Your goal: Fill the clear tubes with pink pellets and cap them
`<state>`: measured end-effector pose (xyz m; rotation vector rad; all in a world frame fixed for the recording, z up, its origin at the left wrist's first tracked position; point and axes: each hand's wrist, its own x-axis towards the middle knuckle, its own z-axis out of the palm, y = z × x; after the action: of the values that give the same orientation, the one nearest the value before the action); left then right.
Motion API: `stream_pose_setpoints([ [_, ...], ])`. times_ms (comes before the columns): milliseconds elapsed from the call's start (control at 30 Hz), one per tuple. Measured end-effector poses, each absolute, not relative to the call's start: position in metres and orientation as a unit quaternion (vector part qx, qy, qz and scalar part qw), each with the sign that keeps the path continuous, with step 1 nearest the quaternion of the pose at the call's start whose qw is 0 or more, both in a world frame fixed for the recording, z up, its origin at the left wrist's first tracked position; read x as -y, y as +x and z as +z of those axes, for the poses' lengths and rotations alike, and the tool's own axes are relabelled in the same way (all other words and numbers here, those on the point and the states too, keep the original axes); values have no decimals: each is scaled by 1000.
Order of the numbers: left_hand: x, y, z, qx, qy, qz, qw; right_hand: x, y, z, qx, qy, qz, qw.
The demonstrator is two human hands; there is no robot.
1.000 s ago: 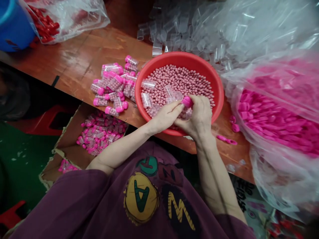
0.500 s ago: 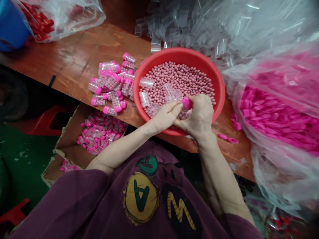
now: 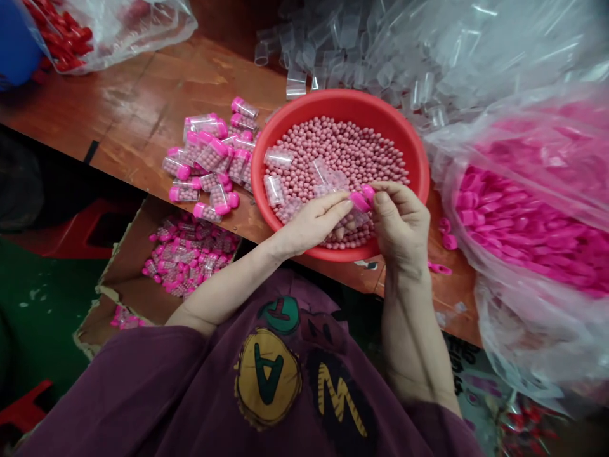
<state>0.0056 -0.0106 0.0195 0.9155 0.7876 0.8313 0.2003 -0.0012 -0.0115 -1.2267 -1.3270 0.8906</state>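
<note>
Over the front of the red basin (image 3: 419,152), my left hand (image 3: 316,222) is closed around a small clear tube, mostly hidden by the fingers, with a pink cap (image 3: 360,202) at its end. Just right of it, my right hand (image 3: 402,219) pinches a second bright pink plastic piece (image 3: 368,192) between thumb and fingers; the two pink parts touch or nearly touch. Dusty-pink beads (image 3: 342,143) fill the basin. Lying on them are a clear tube (image 3: 278,158) and another tube (image 3: 274,190), with more clear pieces near my left hand.
Left of the basin, pink-capped tubes of beads (image 3: 209,155) are heaped on the wooden table (image 3: 143,108). Below sits a cardboard box (image 3: 126,247) of similar tubes. Clear tubes (image 3: 342,44) pile up behind. A plastic bag (image 3: 442,143) of pink parts (image 3: 528,235) stands right.
My right hand has drawn back to the right and its fingers have lifted, so two pink parts now show between my hands. The left hand stays nearly in place. The view has shifted slightly.
</note>
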Motion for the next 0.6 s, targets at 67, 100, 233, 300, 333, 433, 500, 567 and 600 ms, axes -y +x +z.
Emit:
stream_pose_setpoints([
  [67, 10, 6, 17, -354, 416, 374, 750, 2, 200, -15, 554, -515, 355, 549],
  [100, 10, 6, 15, -352, 416, 371, 752, 3, 200, -14, 567, -517, 334, 548],
  [233, 10, 6, 13, -357, 407, 371, 754, 7, 197, 1, 661, -531, 243, 472],
  [300, 11, 6, 13, -363, 395, 374, 756, 8, 196, 9, 688, -531, 218, 444],
  [333, 11, 7, 13, -368, 390, 376, 756, 9, 196, 11, 699, -528, 207, 436],
  [433, 9, 9, 15, -390, 373, 395, 743, 11, 194, 12, 745, -515, 173, 388],
  [500, 8, 10, 17, -400, 353, 410, 740, 14, 191, 7, 779, -507, 145, 340],
  [567, 6, 12, 19, -400, 333, 419, 744, 18, 186, 2, 797, -510, 109, 304],
  [600, 5, 12, 20, -399, 325, 421, 747, 19, 183, -1, 800, -515, 87, 296],
])
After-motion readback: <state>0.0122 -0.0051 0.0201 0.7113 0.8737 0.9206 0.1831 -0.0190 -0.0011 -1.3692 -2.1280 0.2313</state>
